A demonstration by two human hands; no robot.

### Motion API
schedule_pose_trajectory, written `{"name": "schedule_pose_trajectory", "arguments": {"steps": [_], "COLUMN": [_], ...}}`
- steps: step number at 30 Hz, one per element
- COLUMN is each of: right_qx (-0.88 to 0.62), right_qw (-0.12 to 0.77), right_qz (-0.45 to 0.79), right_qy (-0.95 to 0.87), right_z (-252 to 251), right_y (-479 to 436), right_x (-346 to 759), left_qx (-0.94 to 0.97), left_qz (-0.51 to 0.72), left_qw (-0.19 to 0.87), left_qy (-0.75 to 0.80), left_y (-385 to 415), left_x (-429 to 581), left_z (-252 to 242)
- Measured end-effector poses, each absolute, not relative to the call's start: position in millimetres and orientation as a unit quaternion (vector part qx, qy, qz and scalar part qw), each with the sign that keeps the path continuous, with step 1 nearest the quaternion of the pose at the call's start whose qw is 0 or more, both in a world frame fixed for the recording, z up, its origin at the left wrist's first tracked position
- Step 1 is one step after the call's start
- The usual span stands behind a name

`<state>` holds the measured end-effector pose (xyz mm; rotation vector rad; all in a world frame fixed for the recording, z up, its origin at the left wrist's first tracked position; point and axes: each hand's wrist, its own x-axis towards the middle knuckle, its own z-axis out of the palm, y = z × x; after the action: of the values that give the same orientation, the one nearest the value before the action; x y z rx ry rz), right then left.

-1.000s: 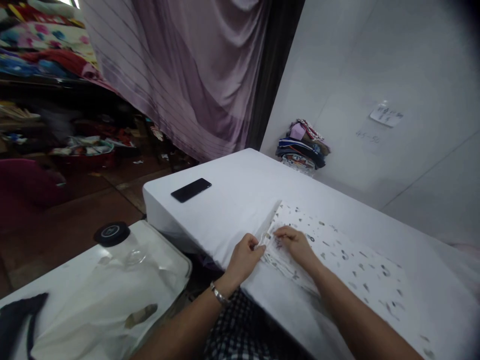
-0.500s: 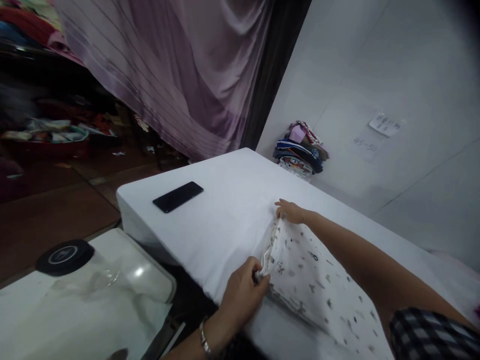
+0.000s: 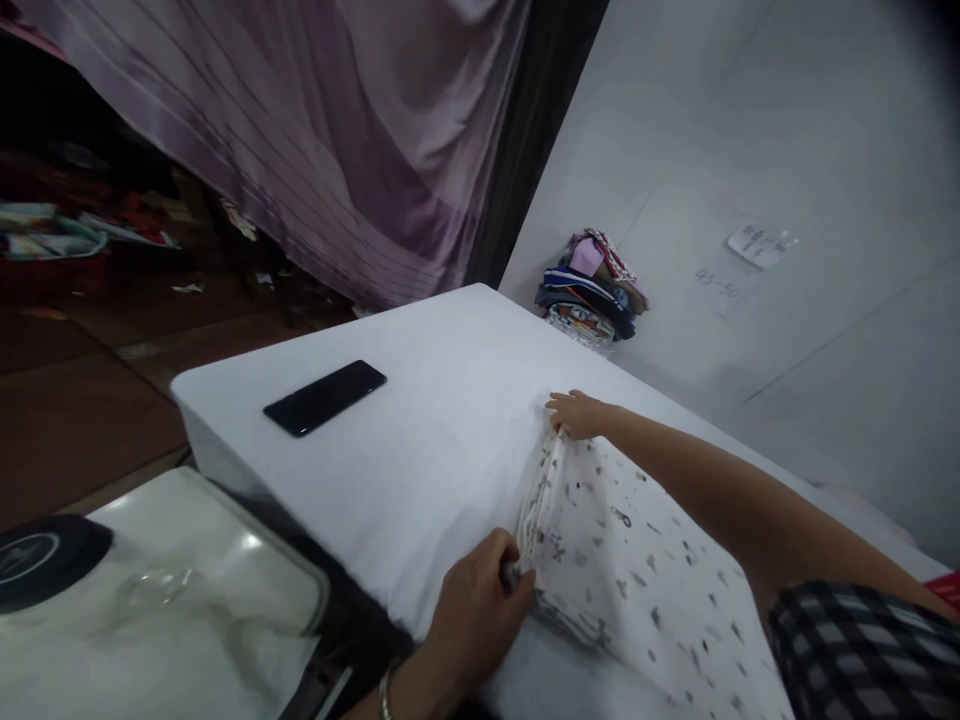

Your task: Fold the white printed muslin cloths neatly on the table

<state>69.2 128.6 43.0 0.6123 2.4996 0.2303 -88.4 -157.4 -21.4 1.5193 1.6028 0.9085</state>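
A folded white cloth with a small grey print (image 3: 645, 570) lies in layers on the white-covered bed or table (image 3: 442, 400). My left hand (image 3: 480, 600), with a bracelet at the wrist, pinches the near corner of its folded edge between thumb and fingers. At the far corner of the same edge, my right hand (image 3: 577, 412) grips the cloth, some fingers stretched out over the white cover. The part of the cloth nearest me runs out of the picture at the bottom.
A black phone (image 3: 326, 397) lies on the white cover. Beyond it hangs a purple curtain (image 3: 390, 150). Folded clothes (image 3: 589, 285) are stacked by the wall (image 3: 795, 130). At lower left stands a pale, plastic-draped surface (image 3: 165, 610) with a round black object (image 3: 52, 560).
The view has shifted slightly, so the phone and the pale surface sit further left. Both hands keep their hold on the cloth's folded edge.
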Motion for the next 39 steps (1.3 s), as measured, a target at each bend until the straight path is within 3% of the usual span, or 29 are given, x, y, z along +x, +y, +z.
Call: {"name": "schedule_pose_trajectory", "arguments": {"steps": [6,15,26,30,34,39], "right_qx": [0.231,0.371,0.529,0.567,0.499,0.478], "right_qw": [0.246,0.225,0.099,0.022,-0.112,-0.072], "right_qz": [0.123,0.107,0.051,0.034,-0.027,-0.112], "right_qy": [0.933,0.895,0.841,0.823,0.859,0.868], "right_z": [53.2,42.5,8.3,7.6,-10.2,-32.7], "right_y": [137.0,150.9,146.5,115.8,46.6,-5.2], "right_x": [61.9,71.6,50.1,59.4,59.1,44.0], "left_qx": [0.594,0.586,0.561,0.567,0.575,0.569], "left_qz": [0.326,0.301,0.241,0.238,0.236,0.238], "left_qw": [0.352,0.349,0.344,0.334,0.327,0.318], "left_qy": [0.646,0.666,0.714,0.715,0.713,0.721], "left_y": [-148.4,-131.7,-104.1,-104.6,-104.5,-102.8], "left_x": [-92.7,-100.5,-126.7,-126.7,-125.5,-124.9], "left_z": [-22.7,-9.9,-5.4,-10.2,-12.4,-9.2]}}
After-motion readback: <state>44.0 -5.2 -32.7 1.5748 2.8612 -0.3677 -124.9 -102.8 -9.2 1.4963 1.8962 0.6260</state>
